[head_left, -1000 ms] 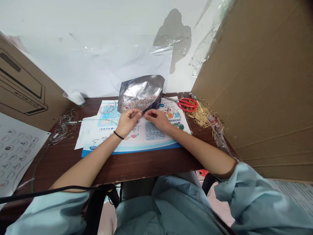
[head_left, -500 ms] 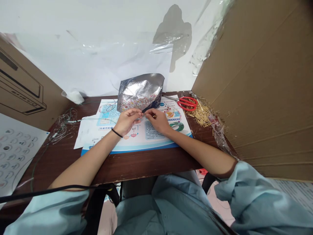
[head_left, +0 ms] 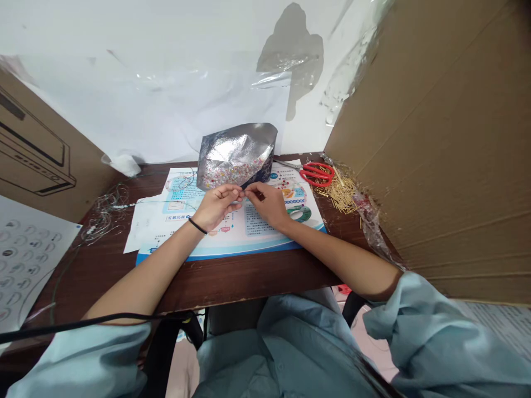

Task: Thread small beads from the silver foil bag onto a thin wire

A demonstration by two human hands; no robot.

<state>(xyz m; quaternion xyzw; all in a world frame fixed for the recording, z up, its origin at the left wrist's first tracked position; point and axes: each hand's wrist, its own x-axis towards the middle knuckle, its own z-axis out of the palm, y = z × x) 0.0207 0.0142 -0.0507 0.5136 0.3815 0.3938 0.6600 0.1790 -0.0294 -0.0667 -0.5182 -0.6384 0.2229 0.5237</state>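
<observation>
While both hands meet at the middle of the table, the silver foil bag (head_left: 234,152) stands open just behind them, crinkled, its mouth showing a heap of small many-coloured beads (head_left: 232,172). The left hand (head_left: 215,204) and right hand (head_left: 269,203) touch at the fingertips, each pinched narrow on something too small to make out. A thin wire (head_left: 166,201) runs from the left hand toward a loose wire tangle (head_left: 103,213). A tall cardboard panel (head_left: 435,138) walls the right side of the brown table (head_left: 232,276). A printed sheet (head_left: 249,235) lies under the hands. Red-handled scissors (head_left: 317,174) rest beside a scatter of gold pins (head_left: 342,193). The sheet's writing is too small to read.
</observation>
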